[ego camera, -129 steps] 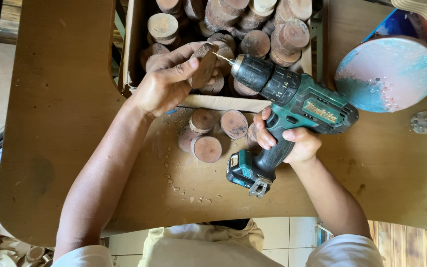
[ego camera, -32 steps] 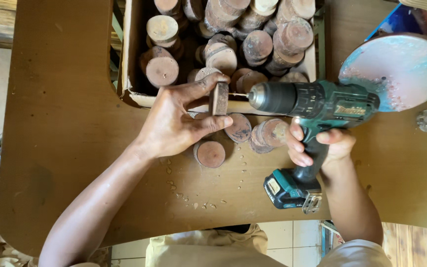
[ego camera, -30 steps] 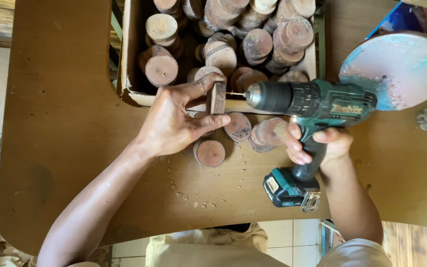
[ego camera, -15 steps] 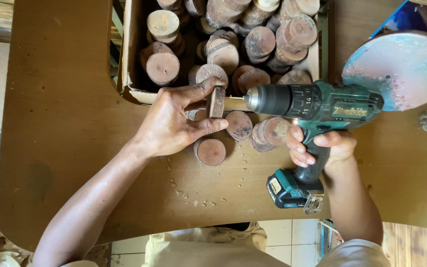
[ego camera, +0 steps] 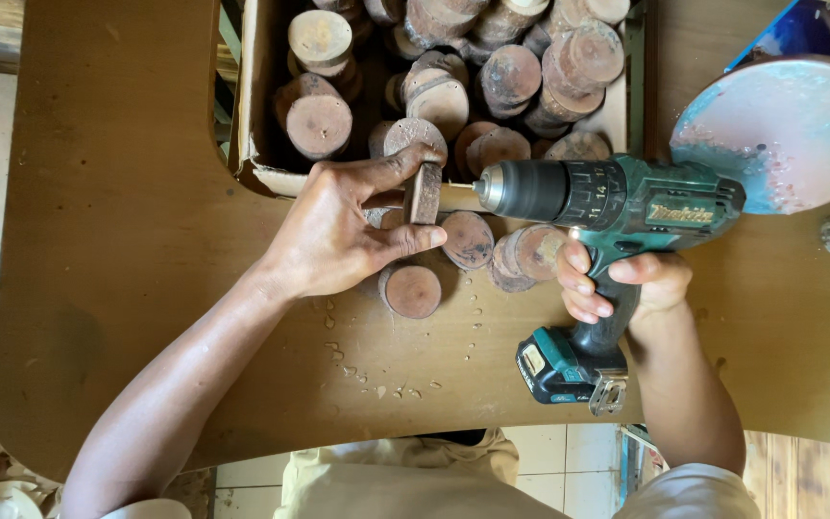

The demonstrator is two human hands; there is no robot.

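Your left hand pinches a wood disc on edge, right at the near wall of the box. Your right hand is clenched around the drill grip, its bit seemingly touching the disc's face, though the contact is hard to see. Loose discs lie on the table just below the box, beside your left hand.

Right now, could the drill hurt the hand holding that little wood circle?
Possibly. The left hand pinches the wood slice on edge, fingers just behind it, so the bit of the drill could poke through towards them. Held unclamped, the slice might also spin or slip. The right hand alone steadies the drill.
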